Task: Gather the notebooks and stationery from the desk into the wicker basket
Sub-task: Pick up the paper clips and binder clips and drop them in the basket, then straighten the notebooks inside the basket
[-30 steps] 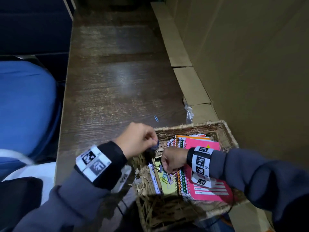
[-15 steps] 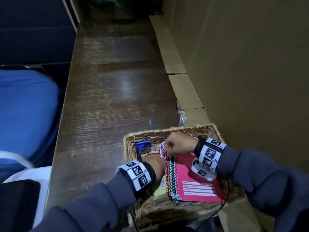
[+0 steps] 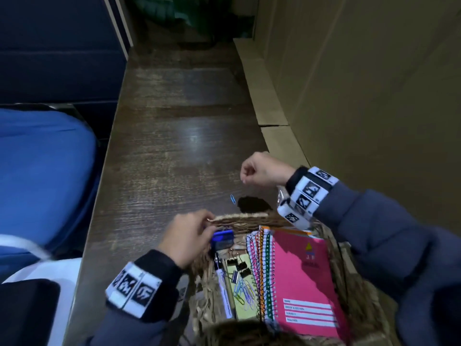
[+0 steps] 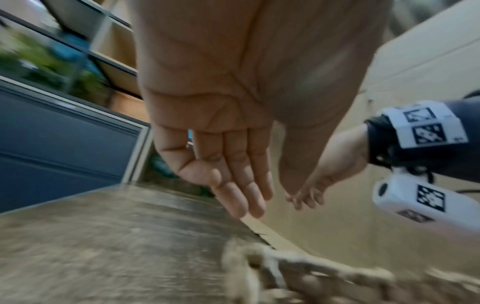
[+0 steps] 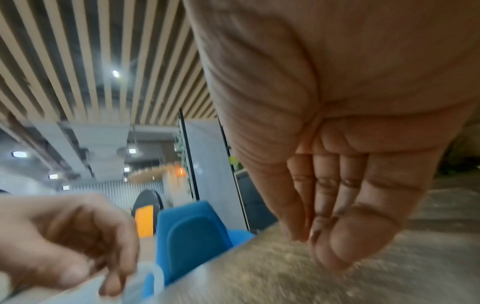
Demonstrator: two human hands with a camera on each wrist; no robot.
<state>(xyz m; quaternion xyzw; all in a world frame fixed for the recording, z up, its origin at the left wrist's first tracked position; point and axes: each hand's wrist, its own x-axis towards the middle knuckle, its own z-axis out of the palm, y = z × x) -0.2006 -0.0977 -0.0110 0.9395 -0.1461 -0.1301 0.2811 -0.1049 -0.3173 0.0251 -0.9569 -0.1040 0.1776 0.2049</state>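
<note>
The wicker basket [image 3: 239, 218] sits at the near right of the desk. Inside lie a pink spiral notebook [image 3: 306, 278] on a stack of others, black binder clips [image 3: 240, 267], coloured paper clips [image 3: 244, 293], a pen [image 3: 223, 290] and a small blue item [image 3: 222, 240]. One blue paper clip [image 3: 232, 199] lies on the desk just beyond the rim. My left hand [image 3: 204, 229] hovers at the basket's far-left corner, fingers relaxed [image 4: 241, 193] and empty. My right hand [image 3: 247, 173] hangs above the desk past the paper clip, loosely curled [image 5: 337, 205], holding nothing.
The dark wooden desk [image 3: 174, 158] runs away from me. A cardboard wall [image 3: 361, 96] borders its right side. A blue chair [image 3: 42, 176] stands at the left edge. A scrap of clear plastic [image 3: 280, 196] lies under my right wrist.
My right hand has lifted out of the basket and moved over the desk beyond the rim. My left hand has shifted from inside the basket to its far-left corner.
</note>
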